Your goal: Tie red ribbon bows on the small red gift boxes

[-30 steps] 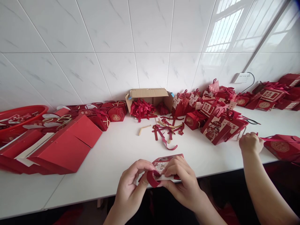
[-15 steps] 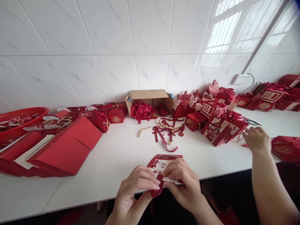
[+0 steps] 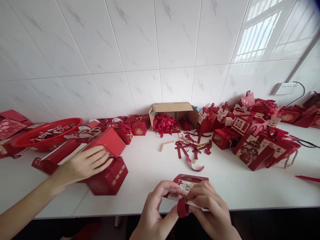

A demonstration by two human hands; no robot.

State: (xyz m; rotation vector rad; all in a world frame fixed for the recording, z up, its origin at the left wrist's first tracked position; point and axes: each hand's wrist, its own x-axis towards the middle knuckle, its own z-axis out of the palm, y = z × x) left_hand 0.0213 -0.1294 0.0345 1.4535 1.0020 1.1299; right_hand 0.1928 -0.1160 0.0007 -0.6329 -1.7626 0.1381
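Note:
At the table's front edge a small red and white printed gift box (image 3: 188, 185) is between my hands. A dark red ribbon strap (image 3: 183, 208) curls in a loop at its near side. My left hand (image 3: 162, 205) is closed, its thumb against the loop and its fingers at the strap's upper end. My right hand (image 3: 211, 203) grips the box's right side, its fingertips meeting the left ones beside the loop. The fingers hide the point where strap and box meet. Beyond the box lie loose dark red straps (image 3: 192, 150).
An open cardboard box (image 3: 172, 107) of red ribbons stands by the wall. Finished-looking gift boxes (image 3: 250, 150) crowd the right. A red basin (image 3: 50, 146) stands left. Another person's hand (image 3: 86, 163) is over a red box (image 3: 113, 178); part of another hand (image 3: 2, 150) shows far left.
The view has swung left. My fingers have drawn closer together and the strap shows a rounder loop. The other person's arm at the right has left view; an arm with a red box appears at left.

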